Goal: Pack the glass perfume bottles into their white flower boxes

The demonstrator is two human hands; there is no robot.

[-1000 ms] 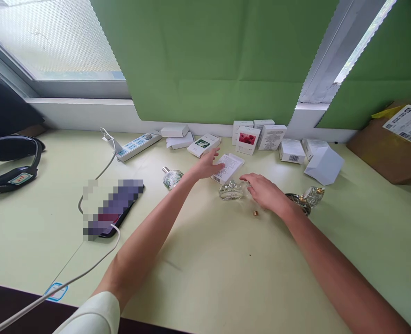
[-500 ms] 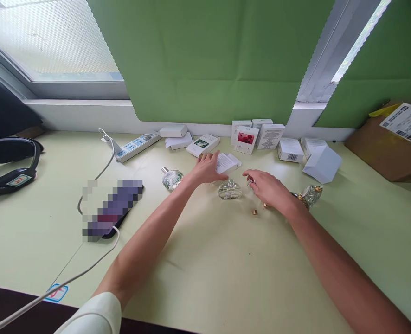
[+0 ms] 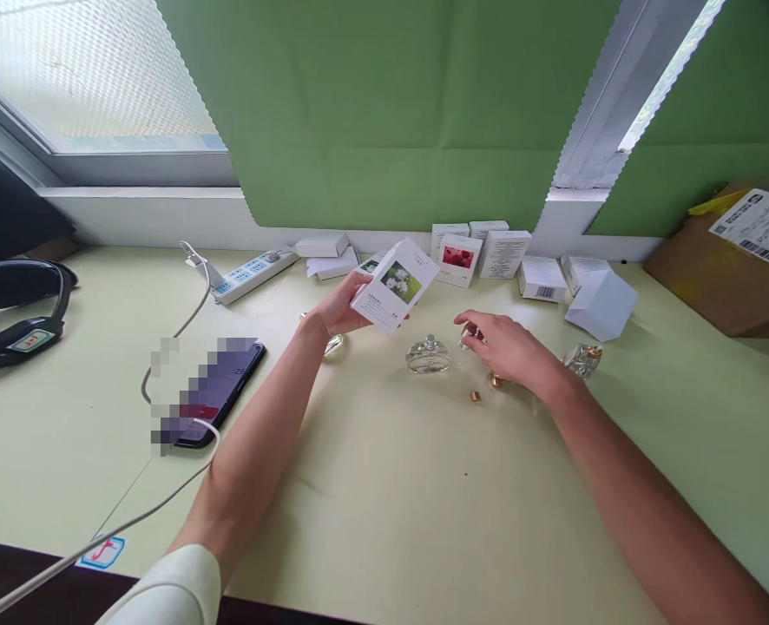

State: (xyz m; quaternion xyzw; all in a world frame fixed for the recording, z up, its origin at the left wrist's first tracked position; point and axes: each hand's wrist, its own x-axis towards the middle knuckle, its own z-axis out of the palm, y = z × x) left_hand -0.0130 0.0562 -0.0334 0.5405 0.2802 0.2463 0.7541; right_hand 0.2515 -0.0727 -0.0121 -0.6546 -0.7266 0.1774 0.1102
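Note:
My left hand [image 3: 336, 307] is closed on a small white box [image 3: 396, 286] with a flower picture and holds it tilted above the table. Below and to the right of the box, a clear round glass bottle [image 3: 428, 355] stands on the pale green table [image 3: 384, 486]. My right hand [image 3: 508, 351] hovers just right of that bottle, its fingertips pinched on a small object I cannot make out. Two tiny gold caps [image 3: 475, 396] lie by the right hand. Another glass bottle [image 3: 332, 344] is partly hidden behind my left wrist.
Several white boxes [image 3: 502, 253] line the wall under the green blind. A power strip [image 3: 251, 274], a phone [image 3: 212, 395] on a white cable, and a black headset [image 3: 13, 317] lie at the left. A cardboard box [image 3: 729, 278] and a third bottle [image 3: 583, 358] are at the right.
My left hand has taken the white box off the table and lifted it toward me. My right hand has shifted slightly right and pinched its fingertips.

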